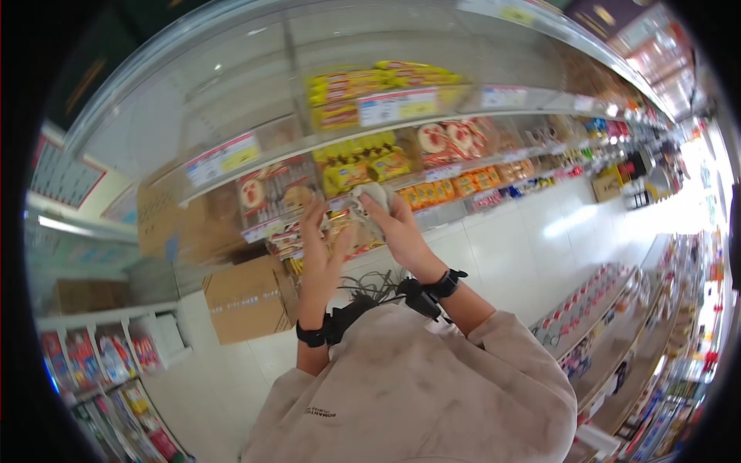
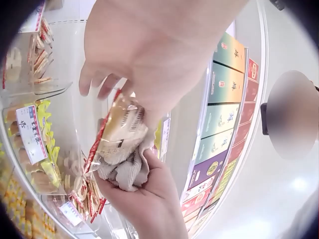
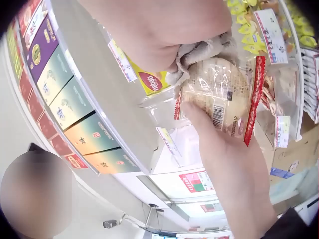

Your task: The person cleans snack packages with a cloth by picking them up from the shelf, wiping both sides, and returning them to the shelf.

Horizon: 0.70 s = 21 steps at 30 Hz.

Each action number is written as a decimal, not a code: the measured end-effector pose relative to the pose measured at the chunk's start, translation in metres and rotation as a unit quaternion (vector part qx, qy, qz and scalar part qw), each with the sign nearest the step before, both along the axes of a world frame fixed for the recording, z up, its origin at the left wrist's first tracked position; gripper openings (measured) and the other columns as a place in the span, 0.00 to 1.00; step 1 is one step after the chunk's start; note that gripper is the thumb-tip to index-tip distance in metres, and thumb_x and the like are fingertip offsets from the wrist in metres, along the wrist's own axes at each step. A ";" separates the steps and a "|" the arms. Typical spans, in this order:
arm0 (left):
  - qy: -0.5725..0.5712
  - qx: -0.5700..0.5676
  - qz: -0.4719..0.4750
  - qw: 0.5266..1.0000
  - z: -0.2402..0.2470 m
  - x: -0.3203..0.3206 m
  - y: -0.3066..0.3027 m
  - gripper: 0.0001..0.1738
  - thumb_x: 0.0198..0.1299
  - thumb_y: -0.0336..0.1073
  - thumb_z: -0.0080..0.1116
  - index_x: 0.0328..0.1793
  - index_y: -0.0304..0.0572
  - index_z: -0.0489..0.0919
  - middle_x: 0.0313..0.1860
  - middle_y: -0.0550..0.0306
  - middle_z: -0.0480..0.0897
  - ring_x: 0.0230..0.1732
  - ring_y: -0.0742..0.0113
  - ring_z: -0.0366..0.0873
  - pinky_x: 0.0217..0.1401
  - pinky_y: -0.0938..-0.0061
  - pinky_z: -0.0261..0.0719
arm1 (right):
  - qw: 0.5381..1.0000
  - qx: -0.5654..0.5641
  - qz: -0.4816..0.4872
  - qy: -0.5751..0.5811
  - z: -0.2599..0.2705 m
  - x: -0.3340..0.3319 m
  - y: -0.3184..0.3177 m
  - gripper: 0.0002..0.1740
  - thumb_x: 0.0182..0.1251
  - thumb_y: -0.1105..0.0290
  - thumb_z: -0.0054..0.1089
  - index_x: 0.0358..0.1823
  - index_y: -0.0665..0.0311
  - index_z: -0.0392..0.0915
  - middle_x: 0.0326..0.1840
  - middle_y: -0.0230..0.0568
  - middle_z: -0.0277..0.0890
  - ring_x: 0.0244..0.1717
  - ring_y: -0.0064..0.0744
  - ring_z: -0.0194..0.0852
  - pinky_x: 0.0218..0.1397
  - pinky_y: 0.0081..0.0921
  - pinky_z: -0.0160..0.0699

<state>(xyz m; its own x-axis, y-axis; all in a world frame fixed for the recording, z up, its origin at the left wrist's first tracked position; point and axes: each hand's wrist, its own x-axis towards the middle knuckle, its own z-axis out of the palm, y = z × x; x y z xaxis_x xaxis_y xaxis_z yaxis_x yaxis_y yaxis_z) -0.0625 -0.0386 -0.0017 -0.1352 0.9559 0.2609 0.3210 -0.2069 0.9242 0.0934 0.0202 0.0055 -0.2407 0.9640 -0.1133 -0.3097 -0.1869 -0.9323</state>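
Observation:
A clear wrapper with red crimped ends holds a pale, round, flat biscuit (image 3: 224, 89). My left hand (image 1: 315, 247) grips this packet, its thumb over the printed face and its other fingers behind. My right hand (image 1: 403, 235) bunches a light grey cloth (image 1: 370, 199) between thumb and fingers. In the left wrist view the cloth (image 2: 127, 174) lies against the packet (image 2: 122, 132), at the end nearest the right hand (image 2: 154, 199). Both hands are close together in front of the snack shelves (image 1: 432, 174).
Yellow snack bags (image 1: 363, 158) and similar red-edged packets (image 1: 455, 139) fill the shelf bins, with price labels (image 1: 397, 106) along the edges. A cardboard box (image 1: 251, 301) sits on the floor at left. More stocked shelves (image 1: 617, 355) stand at right.

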 end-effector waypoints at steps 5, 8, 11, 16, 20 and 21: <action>0.047 -0.013 0.050 0.998 0.009 0.017 0.005 0.13 0.64 0.32 0.66 0.50 0.30 0.79 0.48 0.48 0.81 0.49 0.57 0.78 0.56 0.67 0.74 | 1.000 -0.005 0.009 -0.006 0.019 0.038 0.000 0.16 0.77 0.62 0.60 0.55 0.67 0.79 0.46 0.29 0.81 0.44 0.15 0.74 0.45 0.19 0.73; 0.087 0.037 0.054 0.994 0.018 0.041 0.017 0.13 0.66 0.33 0.64 0.51 0.30 0.81 0.43 0.50 0.82 0.42 0.65 0.78 0.49 0.72 0.75 | 0.991 0.046 0.076 -0.102 0.029 0.071 0.000 0.17 0.74 0.61 0.64 0.52 0.68 0.80 0.45 0.32 0.82 0.44 0.16 0.74 0.44 0.22 0.75; 0.167 -0.015 0.020 0.986 0.023 0.073 0.030 0.15 0.69 0.36 0.62 0.55 0.32 0.81 0.43 0.49 0.82 0.44 0.65 0.79 0.50 0.73 0.76 | 0.979 0.128 0.028 -0.154 0.006 0.107 0.007 0.18 0.70 0.62 0.67 0.51 0.69 0.80 0.45 0.39 0.83 0.44 0.25 0.80 0.44 0.24 0.77; -0.298 -0.251 -0.113 0.914 0.001 0.127 0.050 0.28 0.77 0.53 0.50 0.63 0.32 0.77 0.49 0.51 0.84 0.50 0.65 0.83 0.54 0.69 0.80 | 0.889 0.352 -0.051 -0.287 0.018 0.168 0.011 0.19 0.66 0.69 0.65 0.56 0.72 0.78 0.53 0.53 0.82 0.53 0.52 0.81 0.56 0.36 0.79; -0.370 -0.199 -0.045 0.906 0.001 0.181 0.058 0.32 0.78 0.60 0.42 0.61 0.36 0.79 0.52 0.56 0.84 0.50 0.71 0.82 0.52 0.71 0.81 | 0.830 0.468 -0.027 -0.302 -0.003 0.181 -0.004 0.28 0.67 0.68 0.61 0.66 0.75 0.71 0.64 0.62 0.75 0.67 0.59 0.72 0.70 0.46 0.70; -0.351 -0.200 -0.021 0.915 0.000 0.195 0.058 0.32 0.78 0.60 0.43 0.60 0.36 0.80 0.49 0.58 0.84 0.47 0.73 0.81 0.49 0.73 0.80 | 0.821 0.460 -0.062 -0.332 -0.008 0.185 -0.001 0.29 0.69 0.67 0.60 0.67 0.75 0.69 0.65 0.63 0.73 0.68 0.59 0.70 0.71 0.45 0.69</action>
